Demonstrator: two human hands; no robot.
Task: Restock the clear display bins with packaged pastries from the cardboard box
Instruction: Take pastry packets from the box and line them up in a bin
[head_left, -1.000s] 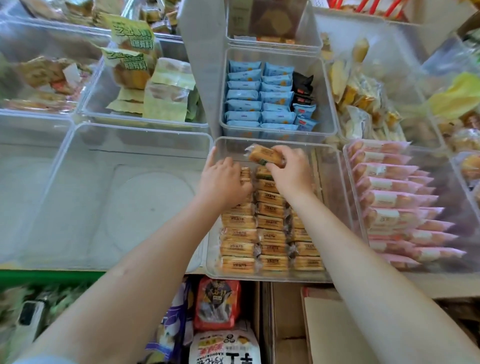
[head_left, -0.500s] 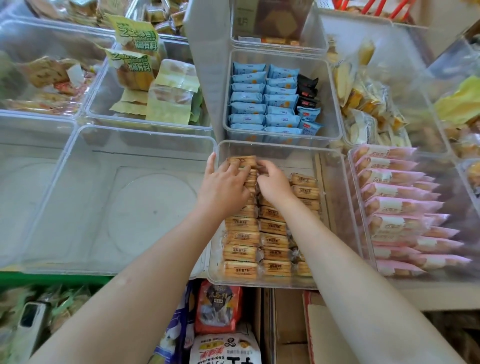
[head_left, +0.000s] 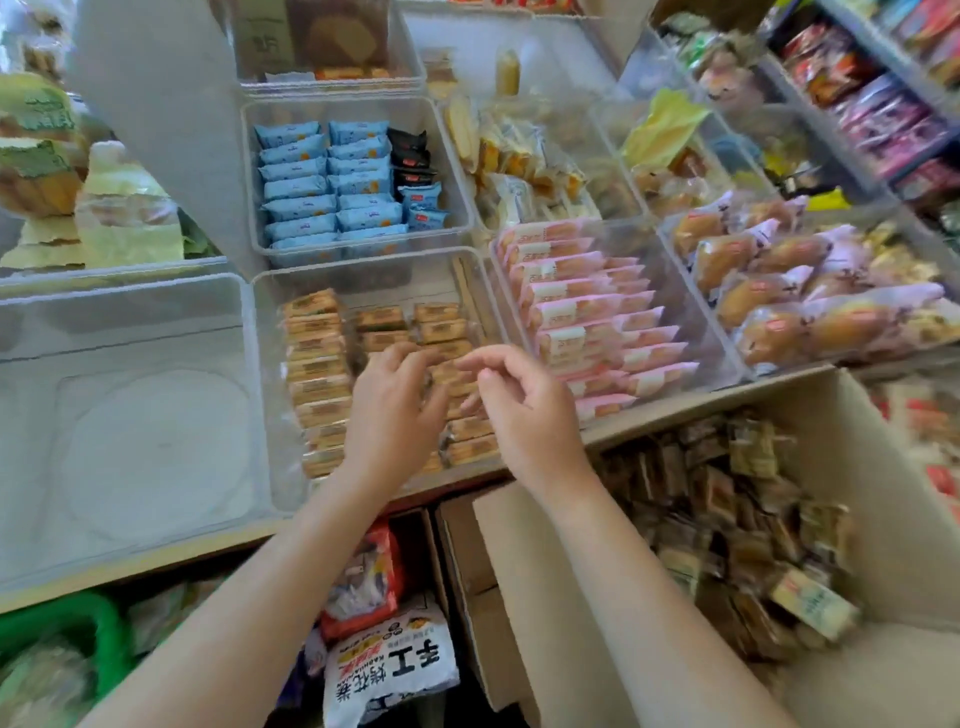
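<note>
Rows of tan packaged pastries (head_left: 313, 353) fill a clear display bin (head_left: 358, 264) on the shelf in front of me. My left hand (head_left: 392, 415) lies over the near middle rows, with its fingertips touching the packs. Just right of it, my right hand (head_left: 522, 410) hovers at the bin's near right corner, fingers loosely curled and holding nothing. At the lower right, an open cardboard box (head_left: 878, 467) holds several loose brown and tan pastry packs (head_left: 727, 525).
A large clear bin (head_left: 130, 415) stands to the left. Beyond are bins of blue packs (head_left: 332, 176), pink packs (head_left: 587, 312) and wrapped buns (head_left: 805, 291). Under the shelf lie snack bags (head_left: 389, 675), a green basket (head_left: 78, 618) and a cardboard flap (head_left: 545, 597).
My view has swung right, bringing the cardboard box into sight. Both hands drew back from the bin's far end to its near rows. The right hand came off the packs.
</note>
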